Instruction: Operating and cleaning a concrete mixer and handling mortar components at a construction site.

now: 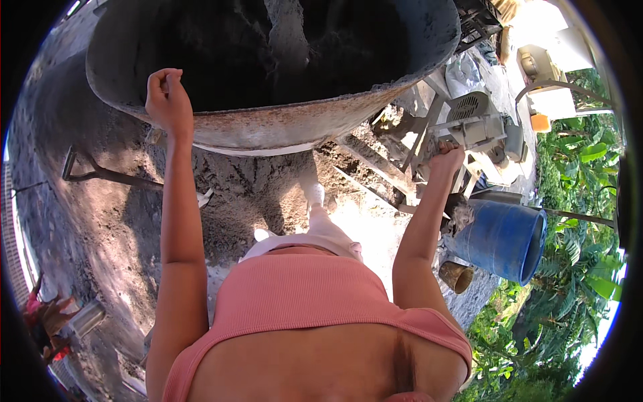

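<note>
My left hand [167,100] is closed in a loose fist with nothing showing in it. In this view it overlaps the near left rim of a large, rusty, rounded metal tub [281,127]; I cannot tell whether it touches the rim. Inside the tub lies dark grey material with a paler grey streak [287,33]. My right hand [447,158] is held out to the right, also closed, with no object visible in it. Behind that hand, as seen here, stands a machine with a vented grey motor cover [467,106] on a frame.
A blue plastic barrel [499,238] lies at the right beside a small brown bucket [456,277]. A tool with a D-shaped handle [100,173] lies at left. Wooden beams [378,164] stand by the tub. Green plants [576,248] grow far right. Another person [50,321] is at lower left.
</note>
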Available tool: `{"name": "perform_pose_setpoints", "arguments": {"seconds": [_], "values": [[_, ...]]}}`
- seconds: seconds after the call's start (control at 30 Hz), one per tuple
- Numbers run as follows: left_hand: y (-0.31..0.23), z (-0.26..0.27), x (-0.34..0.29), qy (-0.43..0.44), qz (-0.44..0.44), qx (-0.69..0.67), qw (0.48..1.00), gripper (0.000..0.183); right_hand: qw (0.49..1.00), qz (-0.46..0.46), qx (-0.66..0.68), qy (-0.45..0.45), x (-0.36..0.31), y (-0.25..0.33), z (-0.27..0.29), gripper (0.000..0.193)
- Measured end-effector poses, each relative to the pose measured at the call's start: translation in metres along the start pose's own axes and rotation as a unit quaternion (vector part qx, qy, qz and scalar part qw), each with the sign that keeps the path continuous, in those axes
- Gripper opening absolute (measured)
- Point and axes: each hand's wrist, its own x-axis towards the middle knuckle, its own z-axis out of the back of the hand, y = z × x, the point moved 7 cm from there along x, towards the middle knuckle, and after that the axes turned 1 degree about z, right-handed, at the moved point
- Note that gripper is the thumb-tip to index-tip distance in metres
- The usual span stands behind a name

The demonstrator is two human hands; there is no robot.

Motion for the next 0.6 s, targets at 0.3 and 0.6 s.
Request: {"name": "perform_pose_setpoints", "arguments": {"seconds": [0.3,0.6], "values": [[0.025,-0.033,0.004,0.198,0.143,0.387,0.889,0.038,0.974,-0.074,-0.181,0.113,0.082,0.012,-0.038,0.034],[0.020,-0.022,0.019,0.171,0.135,0.390,0.895,0.030,0.931,-0.187,-0.234,0.209,0.085,-0.034,-0.091,0.041]]}}
